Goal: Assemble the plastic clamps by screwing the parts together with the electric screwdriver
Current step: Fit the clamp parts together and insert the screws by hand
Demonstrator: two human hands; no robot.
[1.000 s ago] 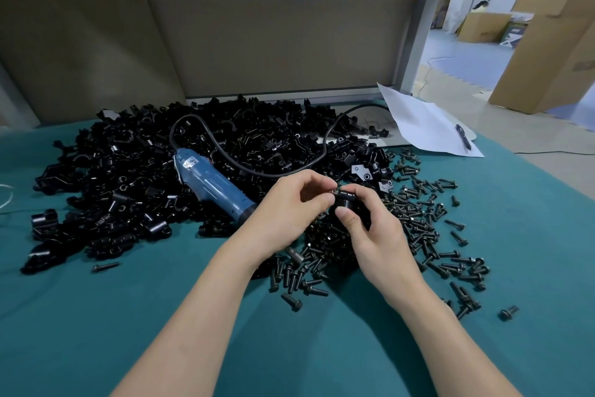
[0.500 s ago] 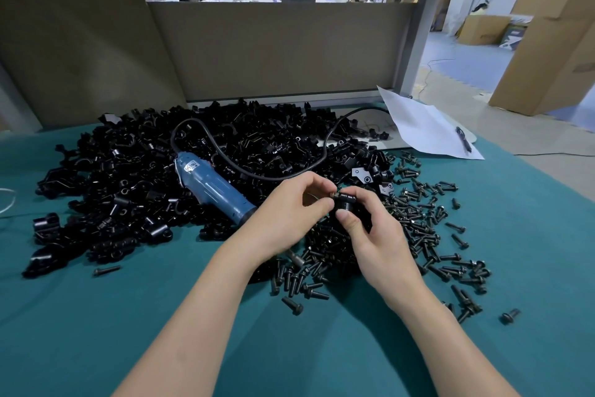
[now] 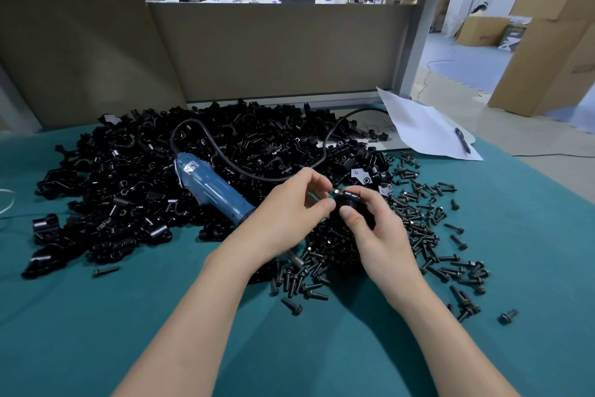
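Note:
My right hand (image 3: 380, 235) grips a small black plastic clamp (image 3: 351, 201) just above the heap of screws. A screw (image 3: 336, 192) sticks out of the clamp's left side. The thumb and forefinger of my left hand (image 3: 289, 213) pinch the end of that screw. The blue electric screwdriver (image 3: 209, 190) lies unheld on the pile of black clamp parts (image 3: 128, 187), tip pointing toward my left wrist. Its black cable (image 3: 273, 176) loops back over the pile.
Loose black screws (image 3: 428, 235) are scattered right of and below my hands on the teal table cover (image 3: 96, 332). A white sheet (image 3: 418, 129) with a pen (image 3: 462, 140) lies at the back right. A brown partition (image 3: 273, 52) closes off the table's far edge.
My left fingers have shifted slightly on the screw while my right hand keeps hold of the clamp. Both hands stay in nearly the same place.

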